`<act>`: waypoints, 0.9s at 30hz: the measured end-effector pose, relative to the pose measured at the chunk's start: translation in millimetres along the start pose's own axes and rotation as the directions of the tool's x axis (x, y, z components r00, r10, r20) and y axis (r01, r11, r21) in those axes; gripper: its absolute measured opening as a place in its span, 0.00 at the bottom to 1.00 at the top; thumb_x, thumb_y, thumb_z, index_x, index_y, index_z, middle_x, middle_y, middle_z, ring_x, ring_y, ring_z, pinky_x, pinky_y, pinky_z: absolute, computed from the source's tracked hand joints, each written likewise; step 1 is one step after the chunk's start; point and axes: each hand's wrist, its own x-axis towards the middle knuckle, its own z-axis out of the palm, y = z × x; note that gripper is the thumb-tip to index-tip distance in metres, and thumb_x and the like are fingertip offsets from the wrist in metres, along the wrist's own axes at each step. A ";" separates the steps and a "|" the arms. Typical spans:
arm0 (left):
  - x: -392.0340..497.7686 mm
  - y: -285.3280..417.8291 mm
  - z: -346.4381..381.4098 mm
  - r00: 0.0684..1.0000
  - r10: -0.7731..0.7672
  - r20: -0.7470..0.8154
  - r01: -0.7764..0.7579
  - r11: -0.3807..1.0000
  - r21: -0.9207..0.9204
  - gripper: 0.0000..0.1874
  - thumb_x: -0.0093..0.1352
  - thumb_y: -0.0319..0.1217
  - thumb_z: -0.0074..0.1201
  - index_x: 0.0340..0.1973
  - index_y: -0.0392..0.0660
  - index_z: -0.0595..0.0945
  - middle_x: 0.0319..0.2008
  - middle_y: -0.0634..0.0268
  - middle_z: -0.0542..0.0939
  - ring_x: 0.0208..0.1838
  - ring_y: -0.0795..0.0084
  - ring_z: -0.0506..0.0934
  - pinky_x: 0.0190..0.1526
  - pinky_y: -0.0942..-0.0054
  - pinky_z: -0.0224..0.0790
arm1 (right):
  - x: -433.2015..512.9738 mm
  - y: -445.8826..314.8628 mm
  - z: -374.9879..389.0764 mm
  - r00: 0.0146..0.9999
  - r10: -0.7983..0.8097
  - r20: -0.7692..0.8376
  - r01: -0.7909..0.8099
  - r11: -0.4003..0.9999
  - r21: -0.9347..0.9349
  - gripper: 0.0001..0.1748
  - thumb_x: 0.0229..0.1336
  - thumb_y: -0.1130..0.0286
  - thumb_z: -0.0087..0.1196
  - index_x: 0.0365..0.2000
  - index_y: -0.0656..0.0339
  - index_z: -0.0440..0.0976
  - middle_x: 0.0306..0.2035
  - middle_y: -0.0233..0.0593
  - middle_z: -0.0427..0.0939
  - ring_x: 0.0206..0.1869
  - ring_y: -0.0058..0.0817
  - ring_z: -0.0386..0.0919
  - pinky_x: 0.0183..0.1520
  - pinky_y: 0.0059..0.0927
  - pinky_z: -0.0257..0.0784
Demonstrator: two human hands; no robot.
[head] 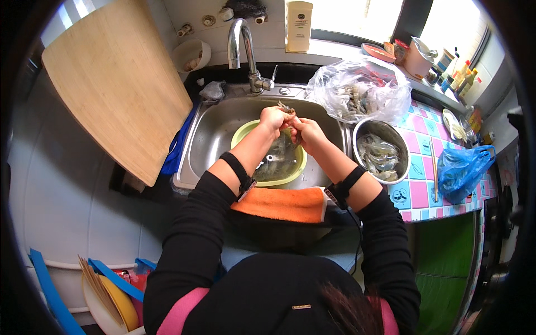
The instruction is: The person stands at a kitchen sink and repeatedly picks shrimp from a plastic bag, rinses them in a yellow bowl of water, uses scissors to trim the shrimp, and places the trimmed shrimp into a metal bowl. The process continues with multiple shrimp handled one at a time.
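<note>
Both of my hands meet above a pale green plastic basin that stands in the stainless steel sink. My left hand pinches a raw shrimp, whose legs stick up past the fingers. Against it, my right hand closes its fingertips on the same shrimp, part of which hangs below the fingers. Water and several shrimp fill the basin under my wrists. Right of the sink, a steel bowl holds more shrimp. Behind it a clear plastic bag contains shrimp or shrimp scraps.
A chrome faucet rises behind the sink. An orange towel drapes over its front edge. A large wooden board leans at the left. Chopsticks and a blue plastic bag lie on the right counter. Bottles line the windowsill.
</note>
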 end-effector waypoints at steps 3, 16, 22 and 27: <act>0.6 -1.5 -6.1 0.998 -0.016 -0.054 0.015 1.000 -0.020 0.03 0.58 0.20 0.54 0.28 0.39 0.77 0.23 0.64 0.77 0.20 0.77 0.72 0.19 0.82 0.62 | 5.4 3.0 6.0 0.998 0.054 -0.009 -0.054 0.998 0.027 0.10 0.62 0.68 0.40 0.29 0.63 0.68 0.17 0.30 0.67 0.18 0.20 0.64 0.22 0.22 0.62; 0.4 -6.7 -23.7 1.000 0.009 -0.029 -0.008 1.000 0.024 0.02 0.60 0.20 0.51 0.28 0.39 0.76 0.21 0.65 0.75 0.17 0.79 0.68 0.20 0.81 0.62 | 1.5 7.7 22.8 0.991 0.129 0.033 -0.132 0.982 0.133 0.10 0.62 0.68 0.38 0.30 0.61 0.67 0.18 0.28 0.65 0.20 0.19 0.62 0.24 0.22 0.61; 3.7 -5.0 -25.5 0.995 -0.092 0.030 0.095 0.989 -0.116 0.02 0.63 0.25 0.49 0.29 0.41 0.77 0.22 0.66 0.76 0.18 0.79 0.69 0.21 0.81 0.64 | 2.5 7.5 24.6 0.994 0.109 0.012 -0.109 0.978 0.178 0.10 0.62 0.68 0.38 0.28 0.61 0.67 0.18 0.29 0.65 0.19 0.19 0.61 0.24 0.23 0.61; 2.0 -2.6 -30.8 0.997 -0.079 -0.020 0.077 0.992 -0.096 0.03 0.64 0.27 0.49 0.29 0.44 0.77 0.24 0.66 0.77 0.23 0.79 0.73 0.21 0.82 0.64 | 2.2 10.4 18.3 0.999 0.028 0.030 -0.028 1.000 0.005 0.11 0.62 0.67 0.41 0.26 0.61 0.67 0.17 0.30 0.66 0.17 0.21 0.63 0.23 0.24 0.63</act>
